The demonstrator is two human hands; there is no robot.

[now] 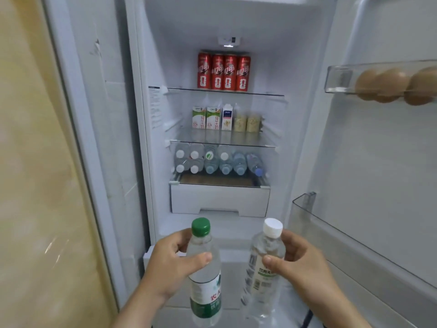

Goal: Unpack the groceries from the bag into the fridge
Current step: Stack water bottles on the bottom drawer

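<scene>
clear green-capped bottle (205, 292), white-capped bottle (263, 281)

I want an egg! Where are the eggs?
In the head view, the eggs sit in the clear door tray at upper right, right of the red cans.

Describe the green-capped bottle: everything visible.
The green-capped bottle is clear plastic and looks filled with water. Its ribbed green cap is on, and a white-and-green label wraps its lower half. It is roughly upright, leaning slightly, in front of the open fridge, below the drawer. The left hand grips its shoulder, thumb in front. Nothing else touches it; the white-capped bottle is apart to its right.
</scene>
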